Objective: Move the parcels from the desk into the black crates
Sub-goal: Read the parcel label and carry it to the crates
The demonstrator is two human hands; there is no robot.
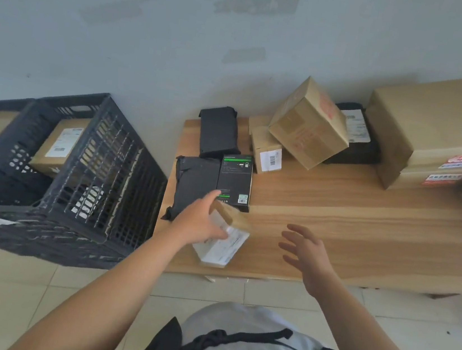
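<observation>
Left hand reaches forward, grip closed; right hand hovers with fingers spread.

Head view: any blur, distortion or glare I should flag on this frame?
Head view: wide-angle distortion bends the desk edge and leans the black crates; the small parcel in the left hand is motion-smeared, its label unreadable; the right hand is slightly soft; lighting is flat and even, no glare, only faint shadows.

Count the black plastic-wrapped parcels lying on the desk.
3 visible. One at the back-left corner against the wall, one at the left edge beside the black-and-green box, one at the back under the tilted cardboard box. Others may hide behind boxes.
</observation>
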